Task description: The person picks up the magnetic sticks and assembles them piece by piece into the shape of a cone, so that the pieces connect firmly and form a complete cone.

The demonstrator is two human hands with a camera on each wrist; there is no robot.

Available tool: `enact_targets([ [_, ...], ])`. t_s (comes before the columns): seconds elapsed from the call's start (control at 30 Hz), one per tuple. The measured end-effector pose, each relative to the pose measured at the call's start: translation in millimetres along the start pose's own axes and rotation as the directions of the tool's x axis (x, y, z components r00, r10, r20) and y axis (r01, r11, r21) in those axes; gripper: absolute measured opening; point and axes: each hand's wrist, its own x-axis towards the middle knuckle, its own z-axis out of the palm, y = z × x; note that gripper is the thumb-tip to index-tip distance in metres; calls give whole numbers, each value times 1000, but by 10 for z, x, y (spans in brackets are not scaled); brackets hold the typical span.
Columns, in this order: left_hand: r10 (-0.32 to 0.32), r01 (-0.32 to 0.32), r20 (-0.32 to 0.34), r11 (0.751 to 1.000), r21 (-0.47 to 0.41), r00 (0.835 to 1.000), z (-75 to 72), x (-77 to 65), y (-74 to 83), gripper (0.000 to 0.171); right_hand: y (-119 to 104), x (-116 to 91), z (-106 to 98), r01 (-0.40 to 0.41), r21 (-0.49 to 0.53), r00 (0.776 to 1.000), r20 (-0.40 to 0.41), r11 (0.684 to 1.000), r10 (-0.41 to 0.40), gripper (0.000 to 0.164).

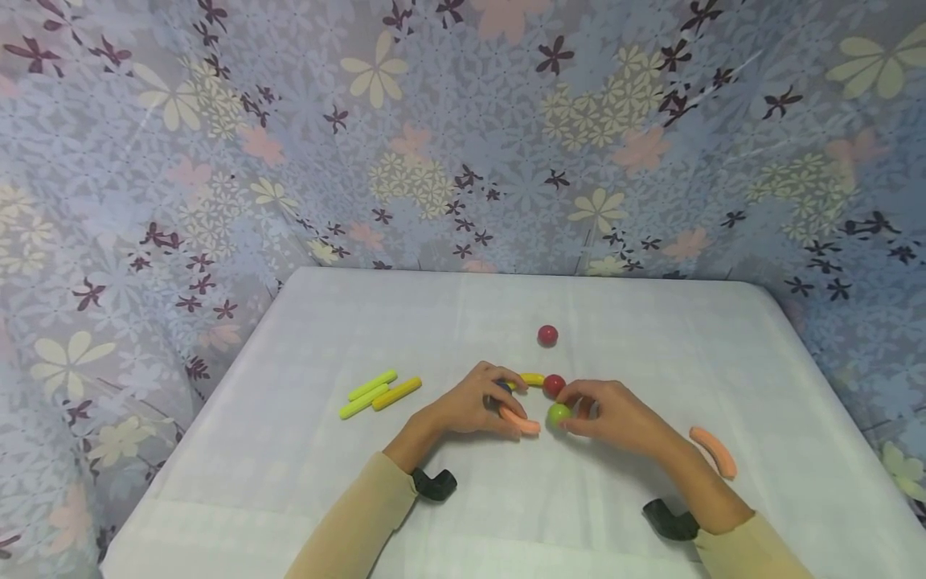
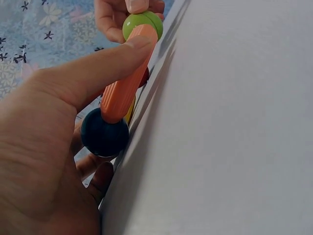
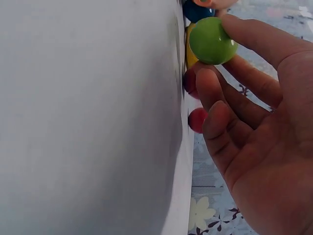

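White table (image 1: 448, 318): its edges lie well apart from the green ball (image 1: 559, 415), with open cloth on the ball's near side. Left of that ball, the left hand (image 1: 469, 400) grips an orange stick (image 1: 522, 423) – blue ball (image 2: 104, 133) at the stick's farther end. The right hand (image 1: 615, 414) pinches the green ball; joining seems in hand – next, likely, aligning ball and stick.

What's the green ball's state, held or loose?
Held: the head and right wrist views show the right hand pinching the green ball.
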Motion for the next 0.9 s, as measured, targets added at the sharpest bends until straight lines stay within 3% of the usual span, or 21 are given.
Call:
enact_targets([
  [0.3, 7, -7, 4, 1000, -5, 1000, -1, -1, -3, 25, -48, 22, 74, 39, 9, 997, 66, 999, -40, 29],
  [0.7, 5, -5, 3, 1000, 17, 1000, 3, 1, 5, 23, -39, 18, 99, 54, -1, 995, 80, 999, -53, 29],
  [0.9, -29, 29, 1, 999, 16, 1000, -6, -4, 18, 17, -5, -39, 19, -13, -13, 999, 50, 1000, 13, 29],
])
